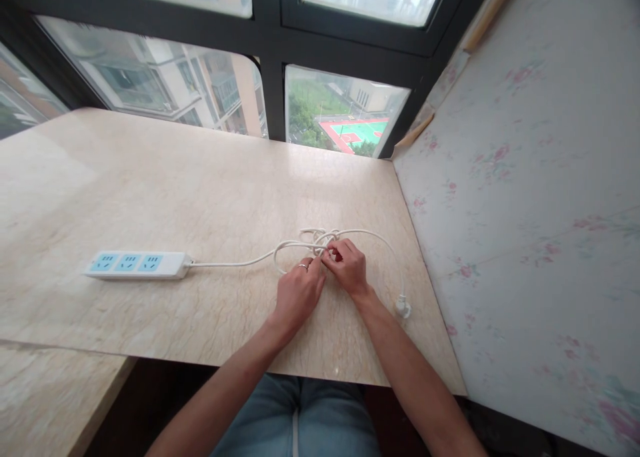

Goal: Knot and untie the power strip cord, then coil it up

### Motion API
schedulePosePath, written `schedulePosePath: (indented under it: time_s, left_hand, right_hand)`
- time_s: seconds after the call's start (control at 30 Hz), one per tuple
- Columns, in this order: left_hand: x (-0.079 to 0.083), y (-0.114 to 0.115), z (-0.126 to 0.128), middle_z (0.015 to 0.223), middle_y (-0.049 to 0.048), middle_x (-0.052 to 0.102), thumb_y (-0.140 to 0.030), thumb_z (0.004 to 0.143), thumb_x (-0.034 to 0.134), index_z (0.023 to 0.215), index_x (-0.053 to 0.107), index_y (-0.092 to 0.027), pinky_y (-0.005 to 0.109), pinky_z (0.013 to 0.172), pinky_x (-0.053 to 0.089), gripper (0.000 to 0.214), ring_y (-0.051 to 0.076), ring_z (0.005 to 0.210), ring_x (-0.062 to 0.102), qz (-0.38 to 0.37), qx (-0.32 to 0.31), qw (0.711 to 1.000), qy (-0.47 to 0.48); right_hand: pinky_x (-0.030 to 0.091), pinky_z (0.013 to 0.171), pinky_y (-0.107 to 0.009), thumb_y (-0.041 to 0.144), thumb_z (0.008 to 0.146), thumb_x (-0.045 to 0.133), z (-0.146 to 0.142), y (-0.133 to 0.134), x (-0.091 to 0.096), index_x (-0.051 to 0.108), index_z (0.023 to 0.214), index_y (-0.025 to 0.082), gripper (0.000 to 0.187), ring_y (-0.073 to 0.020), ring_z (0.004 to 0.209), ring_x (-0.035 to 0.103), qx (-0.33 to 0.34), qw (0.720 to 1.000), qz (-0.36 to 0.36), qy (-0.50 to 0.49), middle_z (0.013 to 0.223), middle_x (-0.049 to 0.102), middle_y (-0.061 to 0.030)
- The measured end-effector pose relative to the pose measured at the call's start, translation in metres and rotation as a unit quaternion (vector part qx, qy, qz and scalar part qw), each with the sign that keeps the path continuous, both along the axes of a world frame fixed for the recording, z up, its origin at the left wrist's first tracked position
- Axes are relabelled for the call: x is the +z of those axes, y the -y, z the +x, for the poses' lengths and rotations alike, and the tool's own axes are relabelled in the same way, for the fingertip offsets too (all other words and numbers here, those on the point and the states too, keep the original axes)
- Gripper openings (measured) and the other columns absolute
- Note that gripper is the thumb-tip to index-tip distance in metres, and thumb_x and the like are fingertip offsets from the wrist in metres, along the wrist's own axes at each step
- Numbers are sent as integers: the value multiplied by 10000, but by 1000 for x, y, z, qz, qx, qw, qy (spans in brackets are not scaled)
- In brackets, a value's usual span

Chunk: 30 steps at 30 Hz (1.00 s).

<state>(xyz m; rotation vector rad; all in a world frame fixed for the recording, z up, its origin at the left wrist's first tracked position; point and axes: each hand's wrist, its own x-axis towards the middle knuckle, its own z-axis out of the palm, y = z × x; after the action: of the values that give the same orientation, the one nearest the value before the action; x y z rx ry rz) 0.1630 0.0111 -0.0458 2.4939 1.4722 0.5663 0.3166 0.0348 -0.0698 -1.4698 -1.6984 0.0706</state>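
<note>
A white power strip (pixel 136 265) with blue sockets lies on the beige marble table (pixel 150 190) at the left. Its white cord (pixel 235 263) runs right into a tangle of loops (pixel 320 238) and ends in a white plug (pixel 403 306) near the table's right front corner. My left hand (pixel 299 293), with a ring on one finger, and my right hand (pixel 349 267) meet at the tangle. Both hands have their fingers pinched on the cord loops.
A large window with dark frames (pixel 273 90) stands behind the table. A wall with flowered paper (pixel 525 210) closes off the right side. A lower marble ledge (pixel 45 397) sits at the front left. My legs in blue jeans (pixel 300 417) show under the table edge.
</note>
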Motion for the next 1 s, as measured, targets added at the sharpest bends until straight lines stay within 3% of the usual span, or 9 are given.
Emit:
schedulePosePath:
  time_s: [0.13, 0.23, 0.4, 0.57, 0.7, 0.77, 0.83, 0.93, 1.0]
  left_hand:
    - [5, -8, 2, 951, 101, 678, -263, 968, 403, 1111, 610, -173, 289, 595, 416, 266, 226, 793, 661, -61, 29, 996, -51]
    - [8, -13, -4, 894, 77, 697, -252, 929, 435, 1052, 636, -171, 277, 619, 389, 249, 206, 778, 653, -98, 19, 995, -24]
    - [12, -14, -31, 634, 6, 635, -225, 814, 456, 750, 673, -185, 261, 580, 329, 229, 151, 613, 571, -150, 53, 976, 151]
    - [5, 0, -75, 519, -1, 476, -244, 738, 436, 539, 548, -182, 273, 535, 313, 237, 136, 519, 428, -182, 21, 909, 374]
    - [-2, 5, -101, 529, 8, 416, -325, 832, 403, 501, 431, -196, 300, 591, 360, 356, 148, 560, 398, -159, 19, 861, 482]
    - [-2, 3, -108, 526, -1, 388, -351, 882, 418, 494, 378, -199, 300, 611, 363, 418, 145, 572, 387, -145, 41, 873, 464]
    - [1, 1, -112, 527, -10, 379, -359, 898, 476, 486, 358, -196, 294, 614, 354, 459, 140, 576, 389, -135, 51, 905, 400]
    - [12, 0, -111, 595, 5, 504, -366, 891, 548, 516, 469, -187, 297, 670, 381, 423, 150, 641, 479, -101, 42, 952, 285]
    - [23, 3, -104, 698, 27, 604, -372, 882, 575, 609, 576, -185, 311, 751, 406, 331, 172, 739, 543, -50, 44, 969, 238]
  right_hand:
    - [449, 588, -215, 190, 825, 583, 0, -1, 0, 632, 792, 202, 61, -107, 594, 548, -2, 1000, 7, 5, 754, 614, -9]
    - [440, 578, -212, 170, 811, 583, 0, -2, 0, 629, 788, 196, 57, -105, 586, 544, -6, 1000, 20, 11, 741, 606, -2]
    - [441, 584, -219, 158, 794, 599, 1, -3, -1, 633, 798, 194, 50, -108, 581, 551, -20, 999, 28, 15, 753, 624, -5]
    - [445, 580, -217, 165, 797, 601, 3, -4, -3, 640, 799, 189, 46, -102, 561, 543, -32, 999, 27, 7, 755, 626, -7]
    - [450, 575, -212, 172, 800, 595, 3, -5, -4, 641, 792, 188, 49, -100, 563, 546, -38, 999, 33, 1, 748, 626, -6]
    - [452, 572, -211, 172, 801, 591, 3, -5, -4, 642, 792, 187, 54, -98, 554, 542, -39, 999, 37, 1, 744, 623, -4]
    - [452, 566, -210, 174, 803, 591, 3, -5, -4, 643, 794, 186, 55, -96, 547, 539, -39, 999, 38, -1, 742, 620, -4]
    - [459, 569, -213, 183, 807, 593, 3, -5, -4, 645, 793, 185, 53, -99, 552, 544, -35, 999, 36, -6, 739, 616, -5]
    - [461, 568, -215, 185, 809, 591, 3, -5, -3, 646, 793, 184, 56, -102, 556, 546, -34, 999, 37, -9, 742, 617, -9]
